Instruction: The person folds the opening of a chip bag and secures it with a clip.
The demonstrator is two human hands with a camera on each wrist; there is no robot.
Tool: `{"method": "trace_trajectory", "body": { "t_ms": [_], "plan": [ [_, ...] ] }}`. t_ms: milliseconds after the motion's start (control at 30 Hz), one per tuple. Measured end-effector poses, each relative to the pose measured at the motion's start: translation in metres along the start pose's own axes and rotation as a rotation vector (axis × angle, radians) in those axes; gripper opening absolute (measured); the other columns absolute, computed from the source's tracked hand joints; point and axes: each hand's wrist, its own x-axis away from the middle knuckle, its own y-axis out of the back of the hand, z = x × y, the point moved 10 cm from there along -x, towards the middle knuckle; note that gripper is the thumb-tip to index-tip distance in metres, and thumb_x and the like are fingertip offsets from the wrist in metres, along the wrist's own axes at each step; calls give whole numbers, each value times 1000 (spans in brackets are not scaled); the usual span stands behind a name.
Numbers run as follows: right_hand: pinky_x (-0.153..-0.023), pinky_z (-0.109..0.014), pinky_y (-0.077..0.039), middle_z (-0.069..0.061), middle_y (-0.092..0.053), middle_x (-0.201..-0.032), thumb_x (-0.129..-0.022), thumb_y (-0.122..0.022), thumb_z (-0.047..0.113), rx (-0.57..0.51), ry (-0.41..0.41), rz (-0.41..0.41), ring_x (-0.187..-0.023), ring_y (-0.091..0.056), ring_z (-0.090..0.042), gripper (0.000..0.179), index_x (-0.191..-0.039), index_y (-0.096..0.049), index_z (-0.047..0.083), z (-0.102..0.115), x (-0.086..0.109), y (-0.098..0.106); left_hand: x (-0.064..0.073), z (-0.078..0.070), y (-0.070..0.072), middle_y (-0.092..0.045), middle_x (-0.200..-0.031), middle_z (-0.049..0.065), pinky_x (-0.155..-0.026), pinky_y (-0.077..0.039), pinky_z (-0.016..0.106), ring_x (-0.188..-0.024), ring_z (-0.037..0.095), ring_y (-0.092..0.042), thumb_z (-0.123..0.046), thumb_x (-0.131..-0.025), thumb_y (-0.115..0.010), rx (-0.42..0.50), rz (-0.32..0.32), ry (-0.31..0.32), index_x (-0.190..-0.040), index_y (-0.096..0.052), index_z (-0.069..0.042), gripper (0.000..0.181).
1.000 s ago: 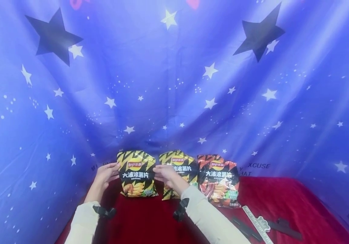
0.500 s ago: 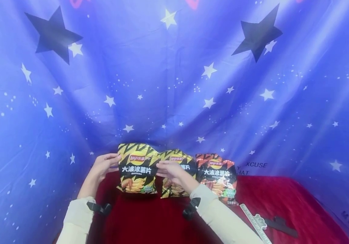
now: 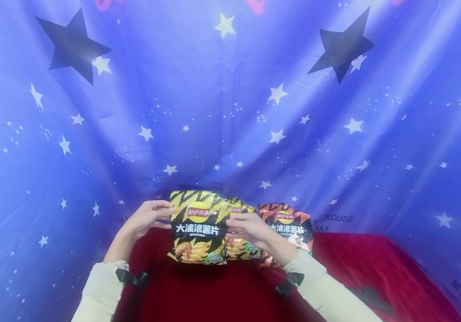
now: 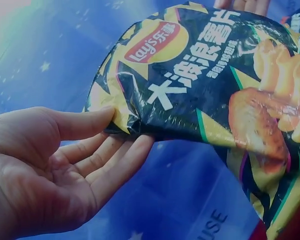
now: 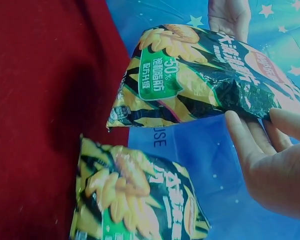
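Note:
Both hands hold a yellow-and-black bag of potato chips (image 3: pixel 198 232) upright by its two sides, its front facing me. My left hand (image 3: pixel 145 219) pinches the left edge; in the left wrist view the thumb lies on the front and the fingers behind. The right edge is pinched by my right hand (image 3: pixel 250 229), thumb and fingers on either side of it. In the right wrist view the bag is raised off the red cloth. A second yellow-and-black chip bag (image 5: pixel 140 195) stands just behind and right, partly hidden by the held bag and my right hand.
A red-and-black chip bag (image 3: pixel 284 217) stands farther right, its lower part partly covered by my right forearm. Red cloth (image 3: pixel 355 259) covers the table. A dark flat object (image 3: pixel 375 298) lies at the right, partly behind the sleeve. A blue star-printed curtain (image 3: pixel 230 112) hangs behind.
The held bag has risen, come nearer and shifted right with both hands, now overlapping the second yellow bag. My right forearm has swung right and hides the white ruler-like piece.

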Motion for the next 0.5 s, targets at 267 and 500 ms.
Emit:
{"method": "trace_trajectory", "body": {
  "t_ms": [267, 500],
  "plan": [
    [-107, -51, -50, -3, -61, -97, -97, -66, 9, 54, -34, -3, -93, -72, -18, 17, -109, -68, -3, -3, 29, 28, -7, 8, -38, -69, -97, 0, -88, -62, 49, -94, 17, -71, -8, -100, -61, 60, 138, 11, -114, -61, 4, 18],
    [-106, -50, -51, 1, -66, -92, -97, -67, 11, 108, -47, 16, -93, -72, -15, 11, -103, -73, 4, -15, 49, 47, -7, 21, -70, -68, -96, 1, -88, -61, 50, -96, 18, -71, -10, -100, -62, 96, 209, 28, -108, -60, 0, 13]
  ]
}}
